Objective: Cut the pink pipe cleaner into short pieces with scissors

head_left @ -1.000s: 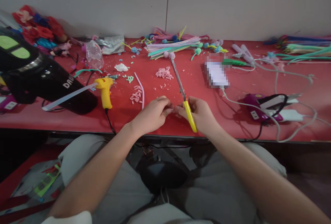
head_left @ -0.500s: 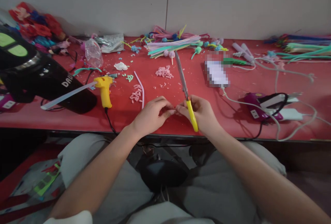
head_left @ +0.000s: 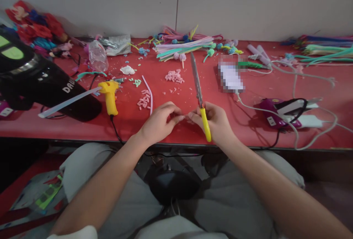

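Ideally, with the left grip (head_left: 160, 123) and right grip (head_left: 218, 123) pinching what looks like a tiny strip (head_left: 186, 115) between them, the scissors (head_left: 199, 92), also clasped in the right grip, should point ahead, clear of both.

We cannot make out the tiny pinkish bit (head_left: 185, 116) at the fingertips of the left hand (head_left: 160, 122); the right hand (head_left: 218, 121) hides part of the yellow-handled metal scissors (head_left: 204, 121). We see the glossy black plastic appliance (head_left: 49, 81) cropped at left and coarse pixels masking the pale rectangular device (head_left: 231, 78).
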A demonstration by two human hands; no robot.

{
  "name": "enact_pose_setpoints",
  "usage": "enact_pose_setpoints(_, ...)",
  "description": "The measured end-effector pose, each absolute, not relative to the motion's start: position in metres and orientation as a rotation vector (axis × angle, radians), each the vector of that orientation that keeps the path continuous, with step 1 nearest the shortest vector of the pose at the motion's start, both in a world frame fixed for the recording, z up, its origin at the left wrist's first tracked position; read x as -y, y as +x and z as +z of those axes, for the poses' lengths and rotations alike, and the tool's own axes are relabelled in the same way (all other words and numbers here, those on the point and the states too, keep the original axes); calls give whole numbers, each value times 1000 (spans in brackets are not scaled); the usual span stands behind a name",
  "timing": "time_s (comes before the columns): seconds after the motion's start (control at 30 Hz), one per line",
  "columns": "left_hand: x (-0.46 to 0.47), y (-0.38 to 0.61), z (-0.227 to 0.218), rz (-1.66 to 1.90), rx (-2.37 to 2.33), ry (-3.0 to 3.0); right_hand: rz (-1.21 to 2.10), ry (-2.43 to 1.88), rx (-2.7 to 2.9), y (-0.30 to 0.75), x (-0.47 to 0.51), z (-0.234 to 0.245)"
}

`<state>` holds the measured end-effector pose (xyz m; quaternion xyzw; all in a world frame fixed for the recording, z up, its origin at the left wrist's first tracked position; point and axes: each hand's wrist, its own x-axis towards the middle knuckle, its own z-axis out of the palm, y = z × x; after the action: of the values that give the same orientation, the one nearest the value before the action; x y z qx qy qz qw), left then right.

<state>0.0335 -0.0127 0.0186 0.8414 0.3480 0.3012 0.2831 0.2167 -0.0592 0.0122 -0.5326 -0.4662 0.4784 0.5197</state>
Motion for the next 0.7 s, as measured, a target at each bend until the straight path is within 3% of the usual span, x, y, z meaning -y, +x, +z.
enact_pose_setpoints(0.7,18,38,14,872,-876,2296,1216,-1221,1128,215,61,13)
